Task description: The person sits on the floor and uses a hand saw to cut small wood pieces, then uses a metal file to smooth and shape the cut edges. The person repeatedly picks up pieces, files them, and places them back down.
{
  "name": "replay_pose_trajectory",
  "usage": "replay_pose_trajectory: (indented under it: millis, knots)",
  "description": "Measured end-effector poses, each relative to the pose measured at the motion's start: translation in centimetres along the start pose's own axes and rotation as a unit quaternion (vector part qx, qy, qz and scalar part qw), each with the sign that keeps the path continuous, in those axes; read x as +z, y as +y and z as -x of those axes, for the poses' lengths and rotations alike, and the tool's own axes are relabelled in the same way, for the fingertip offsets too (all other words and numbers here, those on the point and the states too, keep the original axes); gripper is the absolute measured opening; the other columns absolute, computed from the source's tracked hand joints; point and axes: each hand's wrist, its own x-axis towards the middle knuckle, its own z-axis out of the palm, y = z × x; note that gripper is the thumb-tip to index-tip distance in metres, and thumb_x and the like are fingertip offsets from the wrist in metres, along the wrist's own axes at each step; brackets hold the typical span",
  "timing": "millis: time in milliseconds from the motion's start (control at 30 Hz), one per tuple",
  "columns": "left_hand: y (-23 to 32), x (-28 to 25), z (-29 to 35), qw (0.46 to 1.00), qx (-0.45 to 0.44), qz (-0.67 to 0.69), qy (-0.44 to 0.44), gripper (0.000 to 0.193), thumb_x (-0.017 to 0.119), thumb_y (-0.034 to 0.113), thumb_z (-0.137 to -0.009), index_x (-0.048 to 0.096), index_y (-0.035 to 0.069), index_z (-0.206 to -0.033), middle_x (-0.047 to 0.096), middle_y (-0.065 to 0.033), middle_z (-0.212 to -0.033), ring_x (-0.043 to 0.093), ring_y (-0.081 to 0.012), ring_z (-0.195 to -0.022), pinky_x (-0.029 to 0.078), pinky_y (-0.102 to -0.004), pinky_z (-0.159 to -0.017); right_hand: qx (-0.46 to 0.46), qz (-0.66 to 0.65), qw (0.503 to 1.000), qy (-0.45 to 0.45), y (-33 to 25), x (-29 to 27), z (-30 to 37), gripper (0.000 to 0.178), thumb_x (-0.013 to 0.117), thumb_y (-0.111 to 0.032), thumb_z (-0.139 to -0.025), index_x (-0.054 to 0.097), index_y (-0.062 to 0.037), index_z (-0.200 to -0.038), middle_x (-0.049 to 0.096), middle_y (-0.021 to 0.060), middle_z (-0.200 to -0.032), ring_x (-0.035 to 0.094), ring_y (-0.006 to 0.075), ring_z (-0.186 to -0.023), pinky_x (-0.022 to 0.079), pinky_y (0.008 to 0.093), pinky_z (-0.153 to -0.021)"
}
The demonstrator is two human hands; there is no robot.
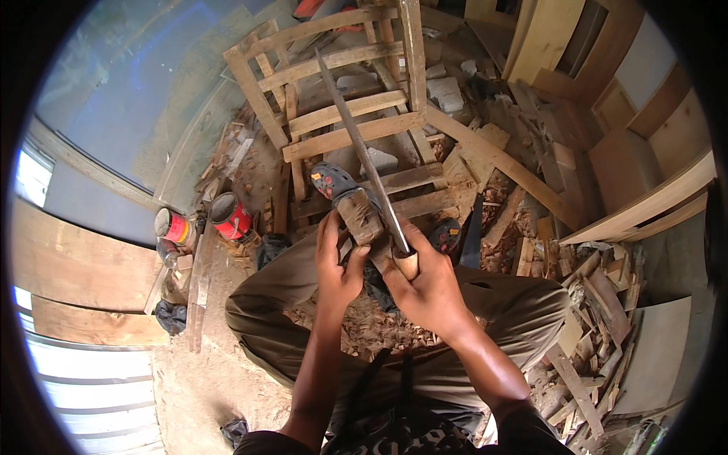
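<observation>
A: Where is the long blade [356, 144] you are holding, and which way does it run?

B: Your right hand [428, 284] is wrapped tight around its pale wooden handle [407, 264], just right of the middle of the view. From there the blade's long axis climbs toward eleven o'clock, its tip pointing up and away from you, crossing in front of the slats of the wooden frame [341, 91].

A: And your left hand [339, 262]?

B: Closed on the wooden block [359, 216], fingers curled around its lower end. The block sits at ten o'clock from the handle, its long axis tilted the same way as the blade, upper end leaning toward eleven. The blade passes just along the block's right side; whether the two touch, you cannot tell from here.

A: What lies around you?

B: Your knees spread under olive trousers, with wood chips [356, 326] between them. A dark sandal [331, 180] shows right above the block. Two red tins [231, 216] stand at nine o'clock from your hands, near a long plank. Offcuts [584, 303] are heaped at three to four o'clock.
</observation>
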Motion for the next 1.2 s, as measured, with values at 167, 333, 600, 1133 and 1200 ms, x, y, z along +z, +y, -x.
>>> replay_pose_trajectory:
  millis: [167, 333, 600, 1133, 1200]
  knots:
    - [0.5, -0.8, 0.1, 0.999, 0.000, -0.038, -0.010, 0.063, 0.065, 0.004, -0.089, 0.038, -0.008, -0.144, 0.046, -0.0217, -0.138, 0.054, -0.0304, -0.125, 0.046, -0.0394, -0.104, 0.048, -0.056, 0.997, 0.002, -1.4, 0.1, 0.1, 0.059, 0.061, -0.002, -0.086, 0.045, 0.0026, -0.143, 0.068, 0.0146, -0.087, 0.064, 0.0135, -0.081, 0.052, 0.0286, -0.079]
    - [1.0, -0.5, 0.0, 0.999, -0.048, 0.015, 0.003, 0.063, 0.066, 0.010, -0.092, 0.038, -0.009, -0.144, 0.046, -0.0211, -0.137, 0.054, -0.0300, -0.125, 0.047, -0.0391, -0.103, 0.072, -0.034, 0.996, -0.027, -1.8, 0.4, 0.8, 0.066, 0.059, -0.001, -0.087, 0.038, -0.0016, -0.150, 0.064, 0.0098, -0.080, 0.056, 0.0073, -0.071, 0.050, 0.0257, -0.070]
    - [0.2, 0.1, -0.3, 0.999, -0.037, 0.024, -0.004, 0.065, 0.068, 0.018, -0.092, 0.039, -0.009, -0.143, 0.047, -0.0225, -0.137, 0.054, -0.0315, -0.125, 0.048, -0.0404, -0.102, 0.064, -0.127, 0.989, -0.028, 0.4, 0.3, 0.6, 0.074, 0.061, -0.002, -0.085, 0.032, -0.0052, -0.153, 0.066, 0.0280, -0.106, 0.072, 0.0261, -0.086, 0.053, 0.0322, -0.080]
    - [0.7, 0.7, -0.8, 0.999, -0.006, -0.033, -0.005, 0.066, 0.069, 0.021, -0.092, 0.039, -0.009, -0.143, 0.049, -0.0216, -0.133, 0.057, -0.0303, -0.120, 0.049, -0.0398, -0.100, 0.009, 0.010, 1.000, 0.021, 0.5, -0.5, 0.7, 0.070, 0.060, -0.001, -0.086, 0.038, -0.0101, -0.152, 0.066, 0.0161, -0.073, 0.070, 0.0156, -0.072, 0.054, 0.0300, -0.070]
    - [0.7, 0.7, -0.8, 0.999, -0.007, -0.035, -0.006, 0.066, 0.069, 0.022, -0.092, 0.039, -0.009, -0.143, 0.049, -0.0217, -0.133, 0.057, -0.0305, -0.120, 0.049, -0.0399, -0.100, 0.037, -0.015, 0.999, 0.028, 0.7, -0.4, 0.8, 0.071, 0.061, -0.002, -0.086, 0.037, -0.0100, -0.152, 0.068, 0.0176, -0.076, 0.073, 0.0187, -0.077, 0.055, 0.0310, -0.073]
